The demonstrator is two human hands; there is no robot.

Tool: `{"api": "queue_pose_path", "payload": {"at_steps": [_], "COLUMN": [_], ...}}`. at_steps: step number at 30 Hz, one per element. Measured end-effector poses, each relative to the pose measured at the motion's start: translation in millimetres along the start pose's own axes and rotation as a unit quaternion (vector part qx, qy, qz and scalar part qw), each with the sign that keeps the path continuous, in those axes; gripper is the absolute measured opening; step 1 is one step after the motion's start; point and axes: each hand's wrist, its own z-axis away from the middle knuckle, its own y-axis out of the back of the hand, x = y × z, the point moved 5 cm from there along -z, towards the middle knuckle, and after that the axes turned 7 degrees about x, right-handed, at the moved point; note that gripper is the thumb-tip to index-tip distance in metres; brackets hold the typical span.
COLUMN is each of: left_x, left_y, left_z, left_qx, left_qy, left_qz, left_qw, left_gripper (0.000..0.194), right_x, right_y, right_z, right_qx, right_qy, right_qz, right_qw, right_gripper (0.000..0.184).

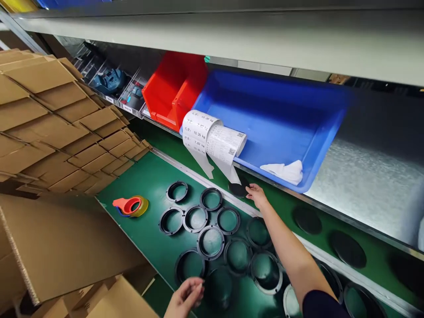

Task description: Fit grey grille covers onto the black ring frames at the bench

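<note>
My right hand (255,195) reaches to the back of the green bench and pinches the edge of a flat black disc (237,190). The disc lies just below the hanging end of a printed label strip (222,167). Low in the view, my left hand (186,297) has its fingers curled in toward the thumb, with nothing visible between them. Beside it are a black ring (178,269) and a dark round piece (219,289). Several more black rings with small holes in their rims, such as one ring (199,240), lie across the bench.
A blue tray (318,172) holding a white cloth (285,171) and a red bin (159,112) stand on the shelf behind. Tape in a red dispenser (132,206) lies at the left. Cardboard stacks (59,119) rise beyond it. More black discs (347,248) lie along the back strip.
</note>
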Motion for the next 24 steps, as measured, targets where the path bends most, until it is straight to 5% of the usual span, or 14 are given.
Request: {"api": "queue_pose_path", "payload": {"at_steps": [3, 7, 10, 14, 17, 20, 24], "left_x": [37.6, 59.4, 49.2, 23.0, 11.0, 10.3, 6.7], "left_y": [-44.0, -107.3, -135.7, -152.7, -161.6, -174.1, -195.6], "left_z": [-7.2, 10.6, 36.5, 66.1, 85.6, 103.0, 127.8], "left_qx": [-0.114, -0.403, -0.529, -0.564, -0.570, -0.576, -0.587], "left_qy": [0.040, 0.192, 0.253, 0.280, 0.290, 0.271, 0.234], "left_qz": [0.114, 0.217, 0.190, 0.135, 0.101, 0.113, 0.140], "left_qw": [0.986, 0.868, 0.788, 0.765, 0.762, 0.763, 0.762], "left_gripper": [0.050, 0.081, 0.084, 0.079, 0.075, 0.071, 0.067], "right_x": [-25.3, -57.6, -69.1, -64.7, -57.0, -46.3, -18.3], "right_y": [2.2, -1.6, 1.1, 27.9, 63.7, 100.4, 120.5], "right_z": [73.9, 190.6, 253.4, 299.3, 335.3, 388.1, 437.9], "right_qx": [-0.129, -0.311, -0.337, -0.190, 0.027, 0.261, 0.297], "right_qy": [0.018, 0.095, 0.175, 0.161, 0.176, 0.260, 0.293], "right_qz": [0.029, 0.141, 0.233, 0.203, 0.117, 0.106, 0.166], "right_qw": [0.991, 0.935, 0.895, 0.947, 0.977, 0.924, 0.894], "right_gripper": [0.042, 0.028, 0.023, 0.028, 0.032, 0.031, 0.031]}}
